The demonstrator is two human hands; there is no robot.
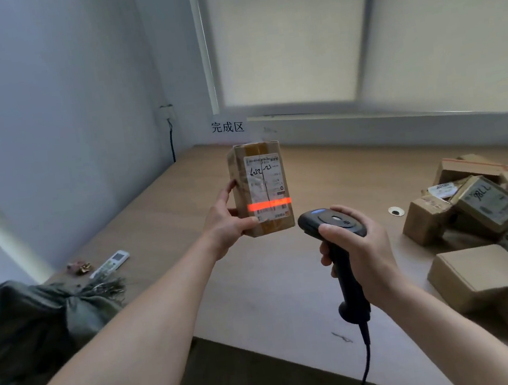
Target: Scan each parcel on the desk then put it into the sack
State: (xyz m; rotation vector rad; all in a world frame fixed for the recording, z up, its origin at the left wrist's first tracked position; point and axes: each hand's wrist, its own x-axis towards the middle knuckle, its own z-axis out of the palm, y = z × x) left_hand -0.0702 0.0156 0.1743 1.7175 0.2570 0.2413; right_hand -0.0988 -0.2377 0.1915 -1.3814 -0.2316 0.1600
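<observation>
Head view: we are logging the scan step. The left hand [228,224] is gripping a taped cardboard parcel [243,190] upright above the desk [258,287]. The right hand [359,253] is wrapping its fingers round a corded barcode scanner [323,220], whose red beam [268,205] is crossing the shipping label [265,178] near its barcode. We are judging the next move: carrying the parcel left to the grey sack [31,318].

remote [109,263] lying flat | crumpled scrap [79,267] just left of it | sign [227,127] on wall | blind [284,35] drawn over window | cable [172,141] hanging down wall corner
</observation>
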